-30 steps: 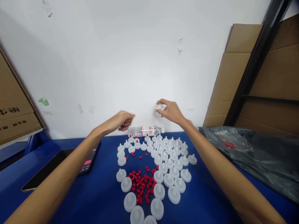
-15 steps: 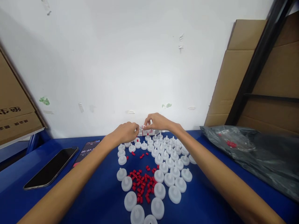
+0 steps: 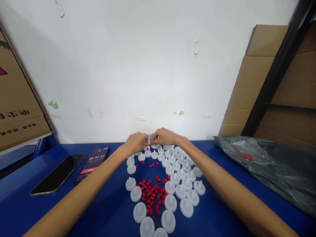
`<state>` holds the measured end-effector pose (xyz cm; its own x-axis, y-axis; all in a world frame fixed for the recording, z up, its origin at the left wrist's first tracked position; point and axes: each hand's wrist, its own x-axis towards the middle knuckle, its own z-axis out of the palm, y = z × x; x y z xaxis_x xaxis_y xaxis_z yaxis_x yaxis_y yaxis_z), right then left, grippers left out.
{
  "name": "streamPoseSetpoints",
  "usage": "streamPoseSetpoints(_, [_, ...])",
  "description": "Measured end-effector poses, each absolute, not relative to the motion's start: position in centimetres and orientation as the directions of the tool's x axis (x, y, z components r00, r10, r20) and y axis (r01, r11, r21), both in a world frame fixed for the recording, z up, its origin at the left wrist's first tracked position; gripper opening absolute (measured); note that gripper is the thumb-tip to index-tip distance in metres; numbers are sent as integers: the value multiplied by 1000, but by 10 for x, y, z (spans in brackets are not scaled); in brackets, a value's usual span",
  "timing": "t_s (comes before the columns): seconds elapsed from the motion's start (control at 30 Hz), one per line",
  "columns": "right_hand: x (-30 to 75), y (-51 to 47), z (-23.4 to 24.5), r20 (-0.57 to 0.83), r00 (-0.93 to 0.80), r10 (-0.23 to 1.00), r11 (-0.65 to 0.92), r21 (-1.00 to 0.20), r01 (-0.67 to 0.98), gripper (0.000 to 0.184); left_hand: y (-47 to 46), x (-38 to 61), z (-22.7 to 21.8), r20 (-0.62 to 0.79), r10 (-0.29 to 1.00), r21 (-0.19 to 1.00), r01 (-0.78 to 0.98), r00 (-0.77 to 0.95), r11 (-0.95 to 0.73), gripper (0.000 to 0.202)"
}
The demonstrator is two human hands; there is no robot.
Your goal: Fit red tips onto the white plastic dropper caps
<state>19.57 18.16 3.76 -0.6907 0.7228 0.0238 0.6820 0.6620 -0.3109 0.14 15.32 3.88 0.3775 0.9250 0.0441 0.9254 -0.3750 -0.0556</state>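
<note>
At the far edge of the table, close to the wall, my left hand is closed with its fingers curled. Whatever it may hold is hidden. Just to its right, my right hand has thumb and fingers brought together, pointing down at a white round lid with a nozzle. I cannot make out what lies in that pinch. Part of a clear plastic object shows between the hands. Near my left hand, a small red cap sits on another white lid.
Many white nozzle lids lie on the blue table around a pile of small red caps. Two phones, one dark and one with a running timer, lie left. A dark plastic bag covers the right side.
My right hand has moved down and its fingers now hide the labelled item behind. My left hand stays close to where it was. The view has shifted slightly.
</note>
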Motion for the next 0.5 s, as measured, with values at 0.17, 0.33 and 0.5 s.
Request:
streamPoseSetpoints(0.17, [192, 183, 32, 12, -683, 731, 650, -319, 690, 31, 147, -4, 62, 131, 916, -18, 924, 380, -381, 32])
streamPoseSetpoints(0.33, [194, 176, 41, 102, -656, 748, 643, -356, 678, 29, 136, -9, 85, 292, 879, 37, 914, 377, -405, 15])
streamPoseSetpoints(0.5, [200, 162, 62, 233, -673, 702, 689, -458, 561, 52, 135, -11, 91, 369, 837, 146, 864, 404, -482, 19])
